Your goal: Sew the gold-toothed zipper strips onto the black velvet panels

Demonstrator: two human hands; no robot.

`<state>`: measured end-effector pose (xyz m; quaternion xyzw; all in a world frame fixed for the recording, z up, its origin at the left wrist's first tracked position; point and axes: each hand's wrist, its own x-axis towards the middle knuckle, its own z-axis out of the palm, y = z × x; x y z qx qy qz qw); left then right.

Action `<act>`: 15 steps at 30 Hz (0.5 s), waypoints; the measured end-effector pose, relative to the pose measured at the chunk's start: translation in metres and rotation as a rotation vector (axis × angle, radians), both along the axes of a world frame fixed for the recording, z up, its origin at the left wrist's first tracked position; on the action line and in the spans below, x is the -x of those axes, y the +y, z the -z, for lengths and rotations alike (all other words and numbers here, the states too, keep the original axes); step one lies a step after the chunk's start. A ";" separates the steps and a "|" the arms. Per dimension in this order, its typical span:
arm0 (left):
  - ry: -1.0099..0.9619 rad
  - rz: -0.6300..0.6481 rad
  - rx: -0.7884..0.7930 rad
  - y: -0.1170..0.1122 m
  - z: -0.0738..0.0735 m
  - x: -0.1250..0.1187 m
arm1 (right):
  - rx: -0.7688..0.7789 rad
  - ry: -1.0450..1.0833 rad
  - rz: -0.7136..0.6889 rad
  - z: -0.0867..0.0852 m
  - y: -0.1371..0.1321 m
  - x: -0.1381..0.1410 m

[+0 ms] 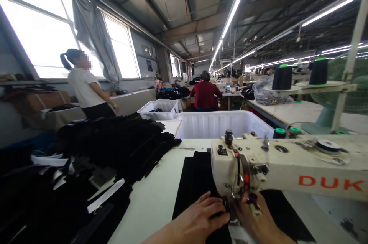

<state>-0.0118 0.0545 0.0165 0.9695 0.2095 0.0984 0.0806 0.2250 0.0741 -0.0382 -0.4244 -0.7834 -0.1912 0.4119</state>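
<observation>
A white sewing machine (287,169) with red letters reaches in from the right over the white table (156,198). Black fabric (195,177) lies flat under its head. My left hand (202,215) rests flat on this fabric, fingers stretched toward the needle area. My right hand (254,219) sits just right of the presser foot, partly hidden under the machine head; its fingers press on the fabric near the needle.
A big stack of black fabric pieces (115,144) fills the left side. Two white plastic bins (218,123) stand behind the table. Black thread cones (282,77) sit on a stand. One person in white (86,86) stands left; another in red (205,94) sits ahead.
</observation>
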 end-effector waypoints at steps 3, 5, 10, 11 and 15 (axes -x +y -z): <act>0.012 -0.047 -0.034 0.003 0.004 0.000 | -0.006 -0.088 -0.147 -0.006 -0.005 -0.016; 0.006 -0.061 -0.038 0.001 0.002 -0.001 | -0.057 -0.140 -0.156 -0.012 -0.013 -0.023; -0.091 -0.125 0.028 -0.014 -0.011 -0.009 | 0.113 -0.301 -0.253 -0.030 -0.043 -0.014; -0.109 -0.145 0.048 -0.016 -0.012 -0.009 | 0.186 -0.257 -0.242 -0.032 -0.045 -0.009; -0.160 -0.143 0.087 -0.014 -0.002 -0.008 | 0.362 -0.150 -0.169 -0.029 -0.042 0.001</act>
